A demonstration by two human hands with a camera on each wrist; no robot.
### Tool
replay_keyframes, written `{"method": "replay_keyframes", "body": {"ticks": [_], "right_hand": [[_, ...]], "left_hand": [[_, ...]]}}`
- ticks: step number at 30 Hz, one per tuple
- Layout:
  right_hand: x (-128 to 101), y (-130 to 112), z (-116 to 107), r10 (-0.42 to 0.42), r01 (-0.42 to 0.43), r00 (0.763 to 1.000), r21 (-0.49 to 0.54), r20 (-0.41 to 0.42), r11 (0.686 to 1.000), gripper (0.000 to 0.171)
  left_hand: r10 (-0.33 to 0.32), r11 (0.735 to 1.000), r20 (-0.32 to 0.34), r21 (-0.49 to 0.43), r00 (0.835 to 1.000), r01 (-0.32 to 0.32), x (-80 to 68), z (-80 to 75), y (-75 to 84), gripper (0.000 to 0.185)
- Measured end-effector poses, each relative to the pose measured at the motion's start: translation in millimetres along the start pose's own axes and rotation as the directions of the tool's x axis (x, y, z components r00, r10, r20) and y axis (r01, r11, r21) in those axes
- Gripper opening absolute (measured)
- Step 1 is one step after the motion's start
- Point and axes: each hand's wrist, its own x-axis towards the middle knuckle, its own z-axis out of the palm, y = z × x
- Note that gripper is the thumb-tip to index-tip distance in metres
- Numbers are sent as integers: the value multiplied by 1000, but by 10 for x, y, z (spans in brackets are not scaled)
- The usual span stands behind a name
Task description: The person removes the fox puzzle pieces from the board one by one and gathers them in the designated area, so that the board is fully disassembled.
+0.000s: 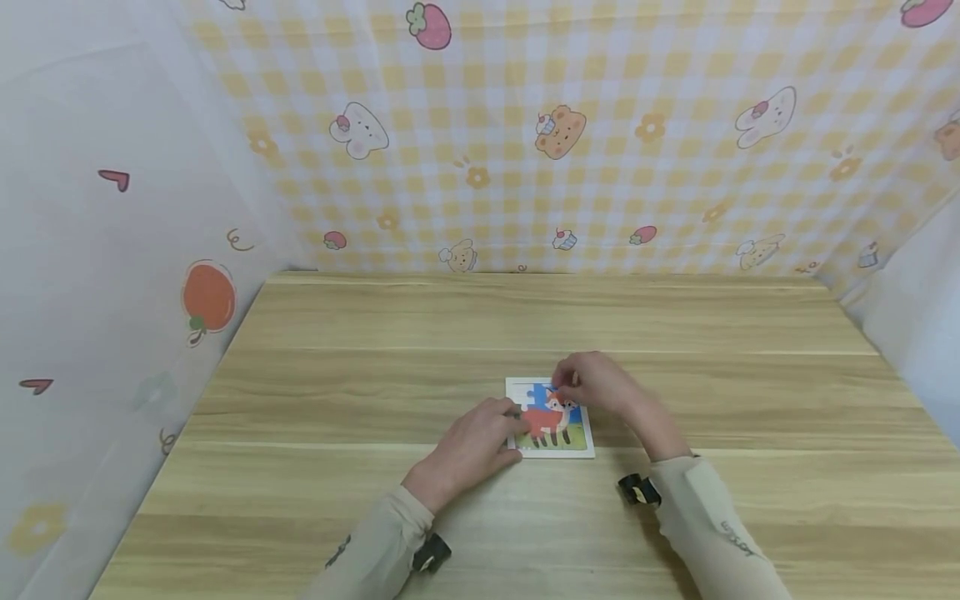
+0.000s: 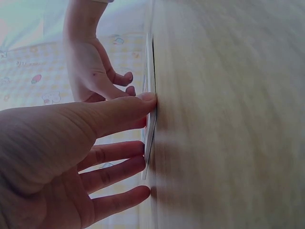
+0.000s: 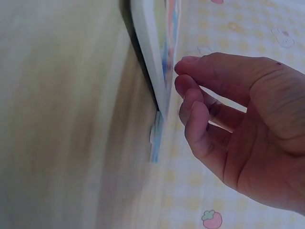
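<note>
Your left hand [image 1: 472, 446] rests straight fingers on the fox puzzle's [image 1: 550, 419] left edge, mid-table [image 1: 375, 333]; your right hand [image 1: 600, 387] hovers with loosely curled fingers over its upper right corner.

The person wears a light beige long-sleeved top; the right sleeve [image 1: 708, 521] has a small dark script marking near the forearm. A small black device with a strap [image 1: 638, 490] sits at each wrist. Both hands are bare.

Wooden table [image 1: 375, 333], yellow checked cartoon backdrop [image 1: 600, 167]
</note>
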Motion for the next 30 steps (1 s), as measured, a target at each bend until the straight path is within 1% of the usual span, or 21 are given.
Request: {"method": "replay_keyframes", "body": {"ticks": [4, 16, 26, 30], "right_hand": [[10, -43, 26, 16, -16, 1000, -17, 13, 1000, 5], [22, -70, 63, 47, -48, 999, -43, -9, 998, 12], [24, -77, 58, 51, -51, 999, -58, 1, 997, 15], [29, -60, 60, 37, -36, 999, -63, 4, 997, 15]], "left_hand": [[-1, 1000, -1, 3, 1000, 1, -3, -2, 1, 30], [-5, 1000, 2, -1, 1000, 5, -1, -5, 7, 30], [-15, 1000, 1, -11, 1000, 15, 2, -9, 9, 31], [-12, 1000, 0, -15, 1000, 12, 3, -12, 9, 31]]}}
